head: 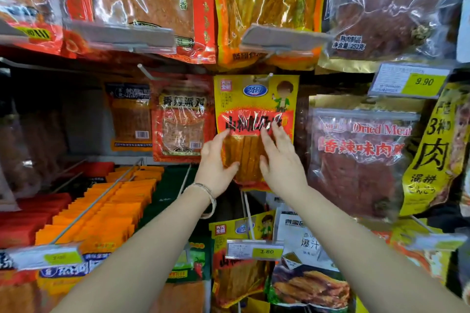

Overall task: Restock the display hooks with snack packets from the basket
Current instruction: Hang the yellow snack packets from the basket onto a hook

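A yellow and red snack packet (255, 101) hangs from a display hook (264, 77) in the middle of the rack. My left hand (216, 160) lies on its lower left part, fingers straight, thumb against the packet's lower edge. My right hand (278, 157) presses flat on its lower right part with straight fingers. A bracelet sits on my left wrist. The basket is out of view.
Other packets hang all around: an orange packet (181, 127) to the left, a dried meat bag (356, 160) to the right, large bags above. A long hook with a 3.80 price tag (254, 249) juts out below, with more yellow packets (239, 262) on it. Orange packet rows (106, 208) fill the lower left.
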`<move>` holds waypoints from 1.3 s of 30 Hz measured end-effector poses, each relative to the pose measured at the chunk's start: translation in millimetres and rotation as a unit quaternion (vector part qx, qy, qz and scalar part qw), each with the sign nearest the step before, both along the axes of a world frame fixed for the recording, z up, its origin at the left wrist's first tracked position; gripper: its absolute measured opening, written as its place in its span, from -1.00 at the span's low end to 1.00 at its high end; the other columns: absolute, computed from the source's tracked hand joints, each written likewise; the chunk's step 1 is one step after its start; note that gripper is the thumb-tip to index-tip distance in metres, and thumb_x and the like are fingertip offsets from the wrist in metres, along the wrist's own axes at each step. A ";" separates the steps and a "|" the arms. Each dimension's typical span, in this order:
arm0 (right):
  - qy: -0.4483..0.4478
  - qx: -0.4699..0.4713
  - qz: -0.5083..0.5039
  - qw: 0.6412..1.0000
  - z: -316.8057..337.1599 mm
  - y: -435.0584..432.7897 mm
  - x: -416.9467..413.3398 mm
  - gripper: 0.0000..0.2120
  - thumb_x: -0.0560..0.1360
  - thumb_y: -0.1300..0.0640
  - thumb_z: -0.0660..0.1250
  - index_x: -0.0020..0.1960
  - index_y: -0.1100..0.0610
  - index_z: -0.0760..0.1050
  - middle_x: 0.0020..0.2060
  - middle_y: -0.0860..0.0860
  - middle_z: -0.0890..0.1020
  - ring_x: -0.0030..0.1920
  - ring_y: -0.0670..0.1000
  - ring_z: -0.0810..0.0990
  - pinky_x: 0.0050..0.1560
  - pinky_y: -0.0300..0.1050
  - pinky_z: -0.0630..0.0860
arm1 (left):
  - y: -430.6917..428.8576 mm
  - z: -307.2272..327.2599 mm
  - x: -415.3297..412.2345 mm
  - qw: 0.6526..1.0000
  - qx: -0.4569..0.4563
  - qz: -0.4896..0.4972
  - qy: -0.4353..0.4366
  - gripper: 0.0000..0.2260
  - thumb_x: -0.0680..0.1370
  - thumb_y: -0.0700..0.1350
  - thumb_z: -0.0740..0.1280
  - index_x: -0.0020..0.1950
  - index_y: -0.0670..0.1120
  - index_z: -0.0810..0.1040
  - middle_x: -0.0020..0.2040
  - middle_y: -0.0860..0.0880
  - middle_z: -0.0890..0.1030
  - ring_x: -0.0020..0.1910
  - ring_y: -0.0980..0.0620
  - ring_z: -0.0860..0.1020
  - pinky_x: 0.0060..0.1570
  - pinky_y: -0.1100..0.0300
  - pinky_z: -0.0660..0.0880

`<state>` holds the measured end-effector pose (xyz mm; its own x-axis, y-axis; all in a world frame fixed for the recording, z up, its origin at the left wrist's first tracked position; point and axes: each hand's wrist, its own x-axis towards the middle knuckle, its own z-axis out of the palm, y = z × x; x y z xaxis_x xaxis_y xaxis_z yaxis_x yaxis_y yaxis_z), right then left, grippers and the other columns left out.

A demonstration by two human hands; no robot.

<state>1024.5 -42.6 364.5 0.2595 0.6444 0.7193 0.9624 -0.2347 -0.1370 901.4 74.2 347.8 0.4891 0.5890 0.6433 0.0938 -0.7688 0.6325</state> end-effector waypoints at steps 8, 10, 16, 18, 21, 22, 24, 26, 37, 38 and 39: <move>0.165 -0.091 0.005 0.982 22.3 58.9 25.4 -0.41 0.58 0.23 0.09 0.55 0.02 -0.01 0.55 -0.02 -0.11 0.53 0.11 -0.06 0.47 0.10 0.15 | 36.1 20.6 28.4 0.991 -0.110 -0.006 0.072 -0.23 0.50 -0.29 0.29 0.53 0.19 -0.03 0.41 -0.16 0.31 0.26 -0.13 0.44 0.22 0.11 0.44; 0.228 -0.090 0.028 0.969 31.1 67.2 30.6 -0.42 0.56 0.26 0.08 0.55 0.04 0.03 0.55 -0.03 -0.09 0.53 0.06 -0.04 0.48 -0.03 0.10 | 43.1 27.2 33.6 0.988 -0.122 0.006 0.100 -0.24 0.50 -0.28 0.27 0.52 0.20 -0.03 0.22 -0.11 0.44 -0.13 -0.05 0.55 -0.22 0.27 0.51; 0.334 -0.081 0.053 0.937 54.2 58.0 16.7 -0.49 0.56 0.21 0.15 0.50 0.11 0.20 0.40 0.11 0.37 0.24 0.05 0.50 0.13 -0.18 0.42 | 46.1 39.4 24.1 0.974 -0.138 0.024 0.180 -0.47 0.52 -0.11 0.32 0.47 -0.04 0.26 0.42 -0.11 0.36 0.30 -0.10 0.42 0.20 0.17 0.35; 0.335 -0.075 0.061 0.937 49.1 41.3 2.8 -0.56 0.54 0.17 0.22 0.42 0.09 0.34 0.29 0.05 0.51 0.17 0.01 0.54 0.10 -0.20 0.43 | 36.4 37.2 6.0 0.980 -0.134 0.016 0.148 -0.56 0.52 -0.10 0.32 0.39 -0.06 0.37 0.38 -0.09 0.41 0.33 -0.07 0.40 0.22 0.22 0.30; 0.339 -0.033 0.083 0.937 26.7 5.5 -25.8 -0.82 0.50 0.13 0.33 0.09 0.02 0.57 0.03 -0.03 0.64 0.00 -0.10 0.56 0.06 -0.27 0.42 | 3.7 26.9 -33.9 0.979 -0.177 -0.052 0.091 -0.82 0.53 -0.13 0.32 0.13 0.00 0.52 0.10 -0.02 0.57 0.13 0.00 0.54 0.16 0.14 0.47; 0.340 -0.015 0.099 0.935 15.9 -8.7 -39.0 -0.88 0.49 0.15 0.35 0.00 0.00 0.58 -0.07 -0.06 0.64 -0.06 -0.11 0.56 0.07 -0.24 0.45 | -10.0 21.7 -49.6 0.976 -0.188 -0.078 0.080 -0.88 0.53 -0.15 0.32 0.04 0.03 0.54 0.00 0.02 0.59 0.06 0.04 0.57 0.06 0.21 0.51; 0.339 0.024 0.120 0.933 -10.3 -37.2 -68.5 -0.86 0.48 0.22 0.35 -0.06 -0.01 0.54 -0.21 -0.12 0.59 -0.17 -0.13 0.55 0.03 -0.19 0.47 | -36.8 7.5 -83.6 0.974 -0.187 -0.108 0.064 -0.89 0.54 -0.17 0.32 -0.06 0.06 0.56 -0.12 0.04 0.61 -0.09 0.13 0.60 -0.18 0.42 0.49; 0.340 0.043 0.114 0.932 -41.9 -63.4 -100.2 -0.84 0.48 0.24 0.34 -0.06 -0.02 0.51 -0.26 -0.10 0.57 -0.23 -0.11 0.53 -0.07 -0.18 0.45 | -60.0 -15.7 -118.1 0.971 -0.204 -0.118 0.047 -0.89 0.54 -0.19 0.32 -0.08 0.04 0.56 -0.19 0.02 0.62 -0.25 0.17 0.60 -0.32 0.43 0.47; 0.580 -0.233 -0.011 0.781 -285.6 -173.2 -277.6 -0.87 0.50 0.34 0.30 0.03 0.22 0.53 -0.33 0.01 0.47 -0.29 0.03 0.46 -0.23 -0.23 0.39 | -166.7 -293.5 -329.2 0.793 -0.516 -0.039 0.321 -0.91 0.58 -0.19 0.26 -0.13 -0.08 0.48 -0.28 0.00 0.49 -0.34 0.15 0.44 -0.49 0.40 0.31; 0.597 -0.277 -0.029 0.753 -307.1 -184.7 -290.4 -0.86 0.51 0.33 0.30 0.05 0.25 0.52 -0.29 0.03 0.49 -0.22 0.05 0.48 -0.15 -0.16 0.42 | -183.2 -315.2 -354.5 0.790 -0.492 -0.023 0.365 -0.87 0.58 -0.19 0.25 -0.17 -0.05 0.45 -0.26 -0.03 0.49 -0.33 0.11 0.45 -0.46 0.34 0.31; 0.606 -0.329 -0.042 0.723 -325.8 -196.6 -302.2 -0.86 0.52 0.31 0.29 0.07 0.28 0.51 -0.23 0.05 0.50 -0.16 0.05 0.49 -0.08 -0.12 0.43 | -201.2 -334.6 -379.5 0.787 -0.462 -0.014 0.409 -0.84 0.59 -0.19 0.23 -0.20 -0.05 0.43 -0.24 -0.05 0.49 -0.30 0.06 0.46 -0.43 0.29 0.32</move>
